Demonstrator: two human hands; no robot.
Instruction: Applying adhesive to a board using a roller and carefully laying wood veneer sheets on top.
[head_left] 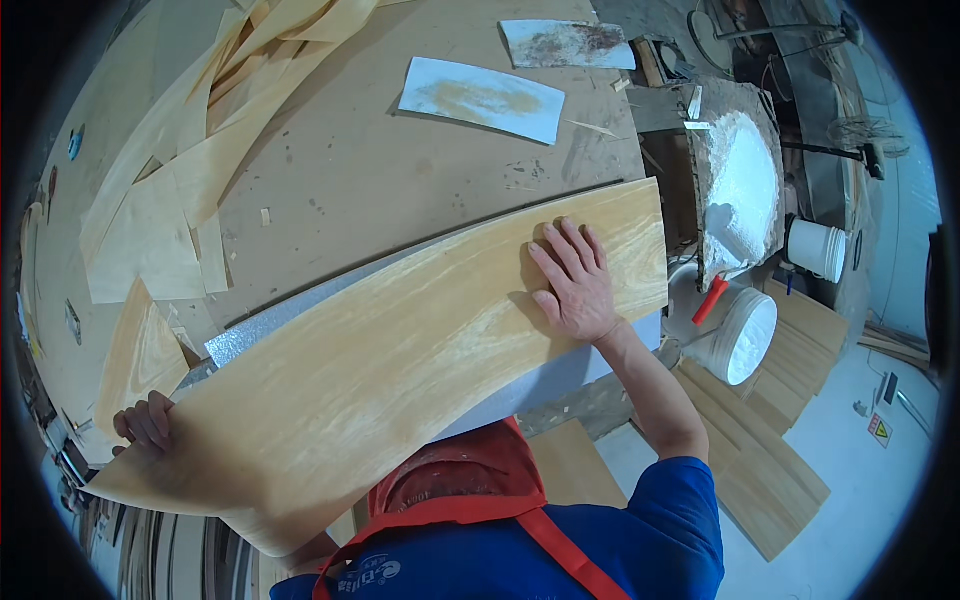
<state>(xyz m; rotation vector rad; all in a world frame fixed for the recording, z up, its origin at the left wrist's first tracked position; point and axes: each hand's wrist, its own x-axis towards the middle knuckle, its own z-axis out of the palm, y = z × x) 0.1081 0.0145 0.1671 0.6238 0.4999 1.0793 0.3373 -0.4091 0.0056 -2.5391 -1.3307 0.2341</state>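
A long sheet of pale wood veneer [400, 330] stretches across the near side of the table. Beneath it lies a grey-white speckled board [540, 385], showing along the near edge and at the left corner. My right hand [575, 285] rests flat on the sheet's right part, fingers spread. At the sheet's left end, my left hand [147, 422] has its fingers curled over the far edge, gripping it. That end bends and droops off the board. The sheet hides most of my left forearm.
Loose veneer strips [190, 190] pile up at the far left. Two stained white sheets [480, 100] lie on the table [400, 190]. To the right are white paste [745, 180] on a stand, a red-handled tool [710, 300], white buckets [748, 335] and wooden panels [755, 460] on the floor.
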